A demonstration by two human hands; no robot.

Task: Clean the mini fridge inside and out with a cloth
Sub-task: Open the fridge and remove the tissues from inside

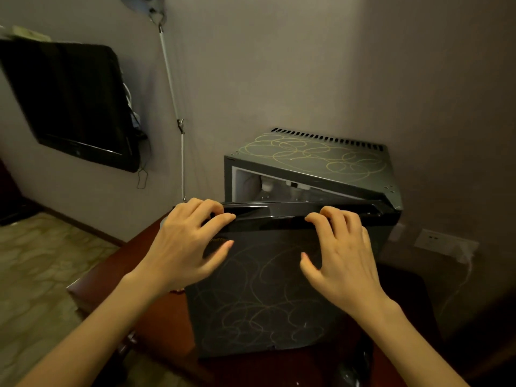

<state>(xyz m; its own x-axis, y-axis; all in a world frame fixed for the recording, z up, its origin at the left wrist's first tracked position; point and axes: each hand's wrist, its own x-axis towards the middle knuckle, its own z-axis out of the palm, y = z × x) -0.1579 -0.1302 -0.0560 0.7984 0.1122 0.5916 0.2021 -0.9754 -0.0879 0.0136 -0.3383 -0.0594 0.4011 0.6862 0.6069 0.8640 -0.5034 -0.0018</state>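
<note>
Crowding mini fridge [307,156] interior: bottles [266,189]

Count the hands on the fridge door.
2. The left hand grips the top edge of the door at its swinging end; the right hand grips the same edge nearer the hinged end.

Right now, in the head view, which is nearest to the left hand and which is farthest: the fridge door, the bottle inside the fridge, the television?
1. fridge door: the left hand grips its top edge.
2. bottle: just behind the door, inside.
3. television: far left, on the wall.
</note>
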